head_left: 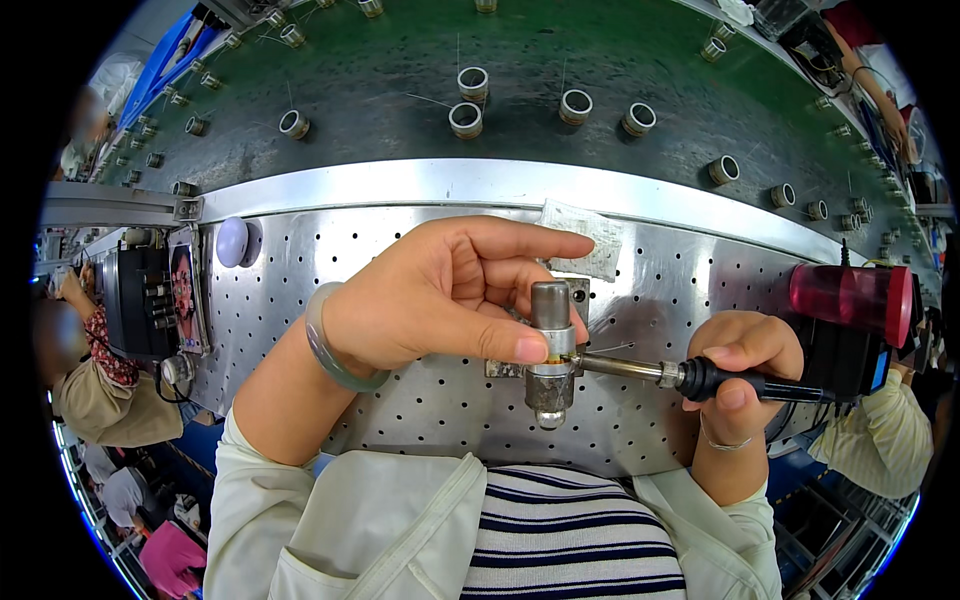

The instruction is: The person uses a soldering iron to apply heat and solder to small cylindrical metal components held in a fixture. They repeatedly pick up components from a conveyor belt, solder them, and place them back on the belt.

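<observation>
My left hand [420, 300] pinches an upright steel cylinder [551, 300] between thumb and curled fingers; its index finger is stretched out above. A shiny metal ring [553, 343] sits around the cylinder, with a narrow copper-coloured band below it. The cylinder's lower end is dark and worn, with a rounded bright tip. My right hand [745, 365] is closed around the black handle of a soldering iron [628, 370]. The iron's metal shaft points left, and its tip touches or nearly touches the copper-coloured band. A metal block [578, 290] is partly hidden behind the cylinder.
Perforated metal worktop [430, 430] lies beneath my hands. Beyond a metal rail, a green conveyor belt [380, 110] carries several metal rings with thin wires. A pale cloth [590, 240], a purple knob [232, 242], a red translucent container [850, 300] and co-workers at both sides are visible.
</observation>
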The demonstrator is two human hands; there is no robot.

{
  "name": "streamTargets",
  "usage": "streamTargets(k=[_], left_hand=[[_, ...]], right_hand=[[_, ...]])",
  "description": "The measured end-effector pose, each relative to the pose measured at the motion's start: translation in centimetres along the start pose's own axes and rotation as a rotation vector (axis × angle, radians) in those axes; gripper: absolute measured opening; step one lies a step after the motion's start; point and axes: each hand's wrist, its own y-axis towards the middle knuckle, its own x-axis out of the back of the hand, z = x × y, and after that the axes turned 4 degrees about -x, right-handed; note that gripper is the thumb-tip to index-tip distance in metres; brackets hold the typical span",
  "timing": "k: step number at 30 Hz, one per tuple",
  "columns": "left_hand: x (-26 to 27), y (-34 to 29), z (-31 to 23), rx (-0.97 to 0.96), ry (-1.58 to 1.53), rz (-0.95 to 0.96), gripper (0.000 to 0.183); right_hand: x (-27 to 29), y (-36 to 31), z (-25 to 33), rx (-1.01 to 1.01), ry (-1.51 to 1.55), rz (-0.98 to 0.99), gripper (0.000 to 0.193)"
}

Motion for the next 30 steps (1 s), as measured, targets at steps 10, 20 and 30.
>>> streamTargets(k=[10, 20, 30], left_hand=[[-1.1, -0.1, -0.3, 0.011, 0.047, -0.087, 0.071], [-1.3, -0.2, -0.2, -0.003, 0.048, -0.107, 0.071], [-0.5, 0.2, 0.3, -0.024, 0.017, -0.004, 0.072]], right_hand=[[-0.1, -0.2, 0.1, 0.005, -0.013, -0.04, 0.024], [0.0, 0.0, 0.1, -0.024, 0.019, -0.032, 0.025], [0.1, -0.1, 0.7, -0.093, 0.014, -0.187, 0.026]])
